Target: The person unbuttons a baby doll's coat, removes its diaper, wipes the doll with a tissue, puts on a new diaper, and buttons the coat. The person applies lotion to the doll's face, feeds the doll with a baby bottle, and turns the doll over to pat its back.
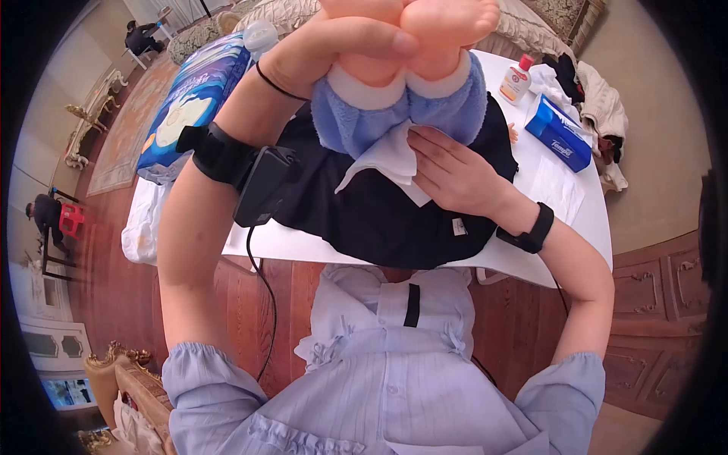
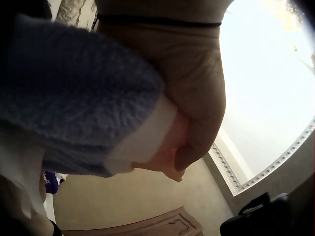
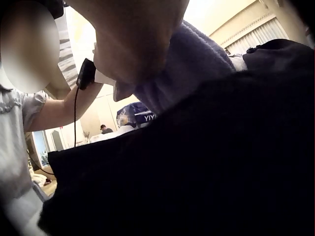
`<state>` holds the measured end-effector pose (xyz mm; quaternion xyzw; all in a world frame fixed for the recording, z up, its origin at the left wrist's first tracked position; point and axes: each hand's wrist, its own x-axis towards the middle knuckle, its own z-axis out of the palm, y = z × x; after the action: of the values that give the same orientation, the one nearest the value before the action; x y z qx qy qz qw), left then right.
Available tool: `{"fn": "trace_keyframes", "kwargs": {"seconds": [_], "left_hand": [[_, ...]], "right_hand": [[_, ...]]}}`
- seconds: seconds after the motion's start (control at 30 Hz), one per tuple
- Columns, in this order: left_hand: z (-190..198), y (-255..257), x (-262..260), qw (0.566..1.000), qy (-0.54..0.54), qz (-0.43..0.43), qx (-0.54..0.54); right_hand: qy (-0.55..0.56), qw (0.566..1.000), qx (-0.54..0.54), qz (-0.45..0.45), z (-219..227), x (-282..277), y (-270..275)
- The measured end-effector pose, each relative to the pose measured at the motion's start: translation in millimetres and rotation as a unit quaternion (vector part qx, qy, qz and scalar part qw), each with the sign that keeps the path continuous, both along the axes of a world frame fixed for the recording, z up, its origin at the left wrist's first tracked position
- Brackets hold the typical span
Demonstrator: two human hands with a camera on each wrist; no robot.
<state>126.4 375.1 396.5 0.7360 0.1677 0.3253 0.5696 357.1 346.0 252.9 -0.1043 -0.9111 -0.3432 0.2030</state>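
Observation:
A doll in fuzzy blue trousers [image 1: 349, 125] with white cuffs has its legs raised at the top of the head view. My left hand [image 1: 334, 38] grips both ankles, the thumb across them; in the left wrist view the hand [image 2: 194, 98] curls round a leg beside the blue fleece [image 2: 78, 88]. Against the seat of the trousers, my right hand [image 1: 462, 178] presses a white tissue [image 1: 387, 159], fingers fairly straight. The right wrist view shows that hand [image 3: 133, 44] dark and close to the blue fleece [image 3: 189, 66]. Black cloth [image 1: 409, 227] lies below the doll.
On the white table [image 1: 538, 269] are a blue diaper pack [image 1: 189, 106] at left, a lotion bottle [image 1: 516, 80] and a blue Tempo tissue pack [image 1: 558, 133] at right. White cloth [image 1: 144, 220] lies at the left edge. Two people sit in the left background.

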Motion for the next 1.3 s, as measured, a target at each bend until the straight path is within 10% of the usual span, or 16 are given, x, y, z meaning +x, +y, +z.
{"fn": "trace_keyframes", "kwargs": {"seconds": [0.93, 1.03, 1.1, 1.23, 1.3], "left_hand": [[-6.9, 5.6, 1.5, 0.999, 0.014, -0.007, 0.03], [-6.7, 5.0, 1.6, 0.999, 0.023, 0.0, 0.041], [-7.8, 5.8, 1.6, 0.999, 0.026, 0.002, 0.043], [-10.2, 8.8, 2.4, 0.999, 0.019, -0.011, 0.05], [-10.2, 10.1, 2.7, 0.998, 0.017, -0.017, 0.055]], "right_hand": [[-0.09, 0.991, -0.094, 0.015, -27.1, 6.0, 5.7], [-0.038, 0.938, -0.335, 0.077, -10.6, 2.1, -7.5], [0.002, 0.806, -0.591, 0.017, 15.3, 0.5, -22.4], [0.057, 0.703, -0.704, 0.086, 76.9, 2.9, -28.4], [0.104, 0.728, -0.674, 0.067, 84.7, 2.6, -32.5]]}}
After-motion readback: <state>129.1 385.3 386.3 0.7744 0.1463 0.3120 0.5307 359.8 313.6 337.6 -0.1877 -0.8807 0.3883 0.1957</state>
